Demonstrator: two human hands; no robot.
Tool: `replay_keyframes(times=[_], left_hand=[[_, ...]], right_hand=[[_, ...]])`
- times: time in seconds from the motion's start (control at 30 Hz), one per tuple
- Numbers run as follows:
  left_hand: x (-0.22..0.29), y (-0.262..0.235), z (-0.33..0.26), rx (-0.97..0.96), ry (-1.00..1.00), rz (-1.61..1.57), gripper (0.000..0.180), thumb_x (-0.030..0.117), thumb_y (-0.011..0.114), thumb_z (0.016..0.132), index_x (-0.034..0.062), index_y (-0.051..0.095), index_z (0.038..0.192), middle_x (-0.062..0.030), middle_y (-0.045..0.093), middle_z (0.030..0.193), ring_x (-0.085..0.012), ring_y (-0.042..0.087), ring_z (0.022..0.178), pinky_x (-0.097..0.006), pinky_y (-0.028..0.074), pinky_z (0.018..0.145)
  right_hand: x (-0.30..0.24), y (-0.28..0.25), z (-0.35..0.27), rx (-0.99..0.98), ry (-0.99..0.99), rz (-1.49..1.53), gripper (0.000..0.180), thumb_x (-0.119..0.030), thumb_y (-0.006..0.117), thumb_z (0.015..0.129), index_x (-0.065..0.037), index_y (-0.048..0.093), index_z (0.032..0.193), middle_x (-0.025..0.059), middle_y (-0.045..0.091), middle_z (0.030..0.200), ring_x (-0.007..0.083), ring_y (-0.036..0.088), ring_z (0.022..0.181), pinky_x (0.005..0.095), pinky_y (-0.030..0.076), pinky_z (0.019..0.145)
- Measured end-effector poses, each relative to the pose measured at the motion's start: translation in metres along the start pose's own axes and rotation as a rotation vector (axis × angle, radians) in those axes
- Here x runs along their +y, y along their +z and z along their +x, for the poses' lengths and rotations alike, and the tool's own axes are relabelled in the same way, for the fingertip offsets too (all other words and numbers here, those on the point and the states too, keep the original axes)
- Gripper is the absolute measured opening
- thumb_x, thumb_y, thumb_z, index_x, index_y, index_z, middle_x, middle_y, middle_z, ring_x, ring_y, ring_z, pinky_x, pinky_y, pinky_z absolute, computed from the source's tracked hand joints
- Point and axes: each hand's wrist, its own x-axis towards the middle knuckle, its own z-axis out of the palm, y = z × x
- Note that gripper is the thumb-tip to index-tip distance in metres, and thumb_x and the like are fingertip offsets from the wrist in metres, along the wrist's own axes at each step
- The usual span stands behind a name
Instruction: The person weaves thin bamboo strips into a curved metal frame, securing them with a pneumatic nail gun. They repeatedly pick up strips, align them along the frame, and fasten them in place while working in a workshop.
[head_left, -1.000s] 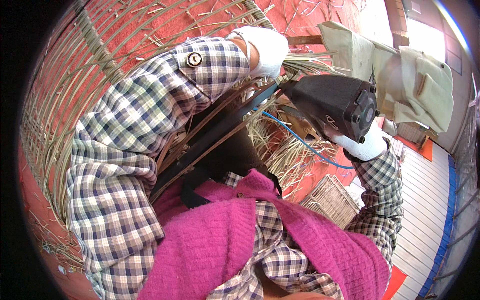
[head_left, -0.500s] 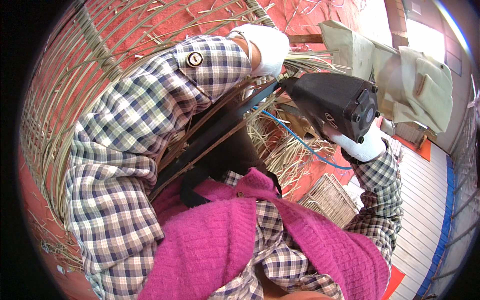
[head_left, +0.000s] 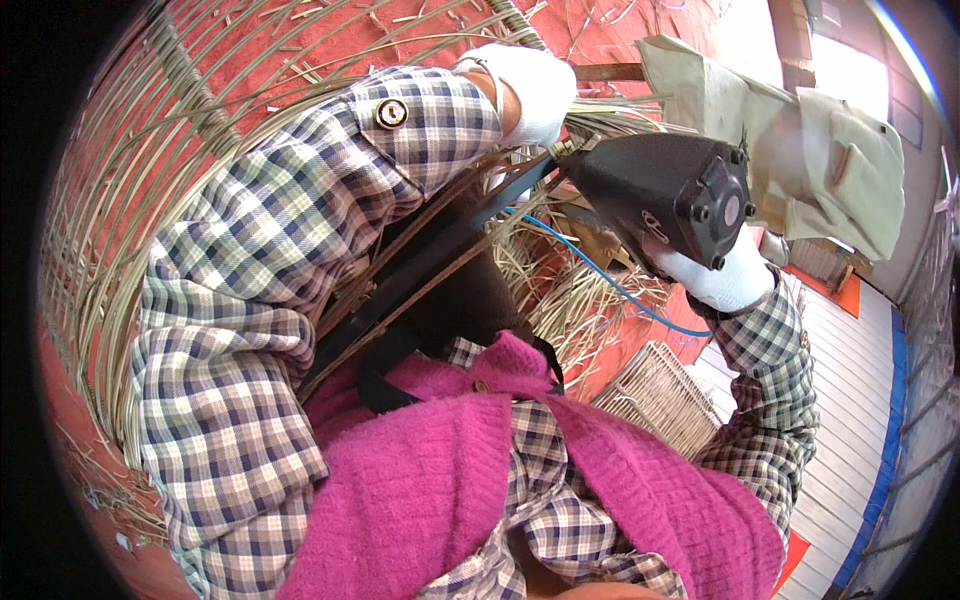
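My right hand (head_left: 722, 272), in a white glove, grips a black air stapler or nail gun (head_left: 665, 190); I cannot tell which. The tool's narrow nose points left, toward wicker strands and a dark bar (head_left: 440, 245) that runs down toward my lap. Beside that nose is my left hand (head_left: 540, 92), also gloved in white, bent over the edge of a woven wicker frame (head_left: 100, 240). Its fingers are hidden behind the back of the hand. A thin blue hose (head_left: 610, 282) curves below the tool.
Wicker offcuts (head_left: 575, 320) lie on the red floor covering (head_left: 285, 50). Near my right forearm stands a small wicker piece (head_left: 660, 395). Pale cloth (head_left: 830, 170) hangs at the upper right, above a white ribbed surface (head_left: 850, 370) with a blue edge.
The black air tool has risen slightly and tilted, its rear end moving up. My right hand and forearm have shifted a little to the right. My left hand has barely moved.
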Motion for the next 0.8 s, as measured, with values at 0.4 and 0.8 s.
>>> replay_keyframes(times=[0.4, 0.8], left_hand=[[-0.004, 0.007, 0.005, -0.039, -0.005, -0.008, 0.03, 0.029, 0.063, 0.075, 0.0041, 0.07, 0.09, -0.0154, 0.067, 0.088, -0.0308, 0.066, 0.08, -0.04, 0.052, 0.073], [-0.011, -0.045, -0.01, 0.079, 0.04, -0.787, 0.032, 0.035, 0.059, 0.09, 0.0039, 0.062, 0.091, -0.0047, 0.06, 0.06, -0.0129, 0.053, 0.046, -0.028, 0.043, 0.042]], right_hand=[[-0.005, 0.007, 0.017, 0.091, 0.121, 0.252, 0.027, -0.005, 0.064, 0.078, -0.001, 0.059, 0.104, 0.0062, 0.063, 0.082, 0.0149, 0.059, 0.069, 0.0291, 0.048, 0.062], [0.018, 0.014, 0.0, 0.159, 0.156, 0.315, 0.046, -0.001, 0.067, 0.072, -0.001, 0.052, 0.116, 0.0093, 0.062, 0.103, 0.0197, 0.059, 0.094, 0.0336, 0.048, 0.085]])
